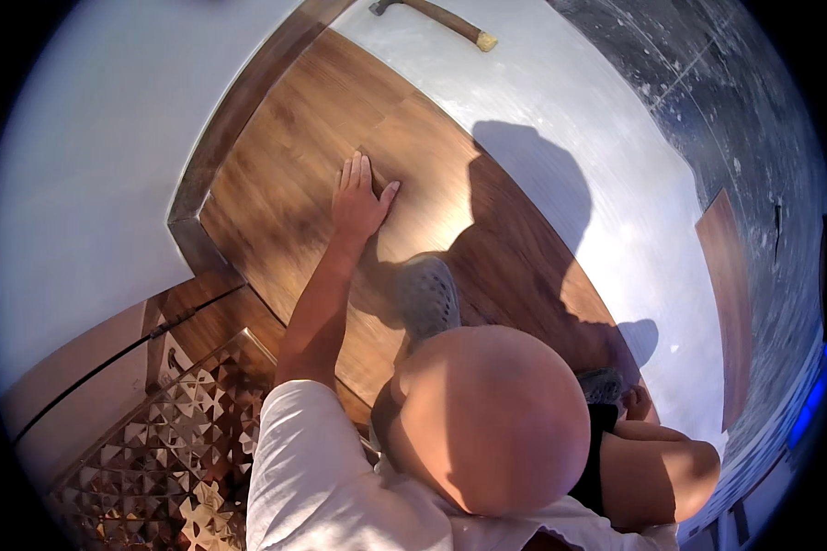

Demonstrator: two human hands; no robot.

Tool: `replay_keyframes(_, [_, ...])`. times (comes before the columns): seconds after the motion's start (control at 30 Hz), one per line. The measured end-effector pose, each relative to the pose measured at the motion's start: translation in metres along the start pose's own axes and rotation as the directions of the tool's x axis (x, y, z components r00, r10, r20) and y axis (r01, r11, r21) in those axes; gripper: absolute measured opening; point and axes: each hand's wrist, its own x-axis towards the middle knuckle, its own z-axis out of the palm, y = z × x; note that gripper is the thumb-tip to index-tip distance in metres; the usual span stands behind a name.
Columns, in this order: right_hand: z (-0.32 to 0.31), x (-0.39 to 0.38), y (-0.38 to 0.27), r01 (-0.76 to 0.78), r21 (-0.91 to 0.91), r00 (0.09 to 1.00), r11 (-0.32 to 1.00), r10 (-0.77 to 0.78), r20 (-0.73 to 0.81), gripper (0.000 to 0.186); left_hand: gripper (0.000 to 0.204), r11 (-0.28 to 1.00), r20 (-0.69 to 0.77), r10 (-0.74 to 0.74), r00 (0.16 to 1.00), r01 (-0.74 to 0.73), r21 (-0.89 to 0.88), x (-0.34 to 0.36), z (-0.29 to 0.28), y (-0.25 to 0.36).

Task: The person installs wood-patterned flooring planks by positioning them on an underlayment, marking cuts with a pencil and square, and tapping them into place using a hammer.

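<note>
My left hand point(360, 207) lies flat, palm down, on the brown wood-look floor planks point(312, 110), fingers together and thumb spread to the side. Nothing is in it. A grey clog point(427, 296) with holes stands on the planks just below this hand, in front of my bent knee point(496, 418). Beside the second shoe point(601, 386) at lower right shows a small patch of skin, mostly hidden; whether it is my right hand I cannot tell. Farther ahead, a hammer point(441, 20) with a wooden handle rests on the white underlay sheet point(542, 73).
Dark wooden trim point(213, 156) borders the planks at left, below a white wall point(101, 165). A faceted, shiny panel point(156, 450) stands at lower left. One loose plank point(726, 303) lies at right, by the dusty dark floor point(708, 101).
</note>
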Motion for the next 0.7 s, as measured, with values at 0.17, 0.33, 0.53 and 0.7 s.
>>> replay_keyframes(0.17, [-0.009,0.001,-0.054,0.134,-0.169,0.984,0.976,-0.11,0.142,0.03,0.076,0.987,-0.062,-0.152,0.986,0.155,0.046,0.025,0.01,-0.028])
replay_keyframes(0.33, [-0.035,-0.005,-0.078,-0.026,0.026,0.992,0.999,0.023,0.122,0.031,0.059,0.971,-0.091,-0.233,0.968,0.226,-0.081,0.062,0.018,-0.091])
replay_keyframes(0.53, [-0.066,-0.087,-0.134,-0.156,-0.348,0.988,0.925,0.152,-0.038,0.032,0.031,0.952,-0.12,-0.296,0.948,0.284,-0.113,0.096,-0.012,-0.108])
replay_keyframes(0.7, [-0.071,-0.156,-0.132,-0.27,-0.427,0.956,0.863,0.292,-0.013,0.03,0.025,0.999,-0.352,-0.007,0.936,-0.007,-0.038,0.161,0.017,-0.065])
